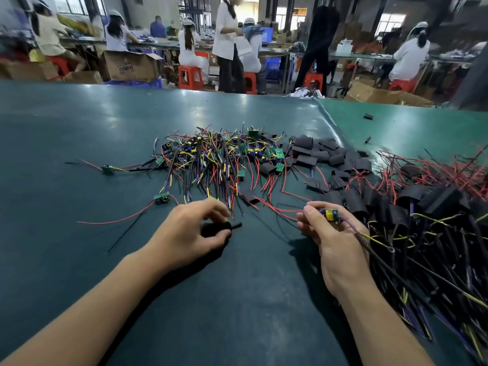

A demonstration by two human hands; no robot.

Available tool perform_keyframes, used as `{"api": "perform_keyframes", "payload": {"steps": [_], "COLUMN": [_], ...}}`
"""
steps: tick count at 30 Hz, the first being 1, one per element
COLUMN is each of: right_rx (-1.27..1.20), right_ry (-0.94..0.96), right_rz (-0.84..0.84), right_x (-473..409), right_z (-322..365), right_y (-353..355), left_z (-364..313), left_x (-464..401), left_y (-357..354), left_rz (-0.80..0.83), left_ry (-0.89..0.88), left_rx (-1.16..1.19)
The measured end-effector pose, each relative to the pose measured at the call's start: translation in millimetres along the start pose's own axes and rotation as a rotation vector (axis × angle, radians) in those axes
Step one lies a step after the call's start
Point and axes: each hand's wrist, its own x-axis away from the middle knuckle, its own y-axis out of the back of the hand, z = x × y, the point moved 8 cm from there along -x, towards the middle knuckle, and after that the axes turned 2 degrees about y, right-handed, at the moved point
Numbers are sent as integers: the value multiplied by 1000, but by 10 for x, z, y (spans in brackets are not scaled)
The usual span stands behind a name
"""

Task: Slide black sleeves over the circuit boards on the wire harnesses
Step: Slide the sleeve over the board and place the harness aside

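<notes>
- Left hand (191,228): forearm stretched forward from the lower left, back of the hand up, fingers and thumb curled in a pinch.
- Right hand (334,240): forearm reaching from the lower right, fingers curled inward, fingertips (310,211) and thumb pinching, raised.

black sleeves (314,151), green boards (279,154), teal table (79,122).

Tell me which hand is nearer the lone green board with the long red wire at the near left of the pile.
Left. The left hand, gripping a black sleeve, sits just right of that board. The right hand, holding another board, is farther right.
</notes>
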Motion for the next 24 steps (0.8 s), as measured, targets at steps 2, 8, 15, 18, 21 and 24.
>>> {"api": "perform_keyframes", "payload": {"steps": [2,8,15,18,21,24], "right_rx": [-17,-222,-288,-294,-264,-272], "right_ry": [-9,-95,-124,-167,-206,-263], "right_rz": [11,-29,68,106,134,159], "right_x": [3,-5,9,19,28,47], "right_z": [14,31,95,48,8,-27], "right_y": [-29,-38,-98,-135,-153,-182], "left_z": [164,56,38,26,14,17], "left_x": [20,-1,-21,-37,-48,-55], "left_y": [118,57,22,3,-1,-3], "left_rz": [-98,-155,-186,-186,-200,-191], "left_ry": [71,42,49,49,39,34], "left_rx": [140,336,418,449,477,482]}}
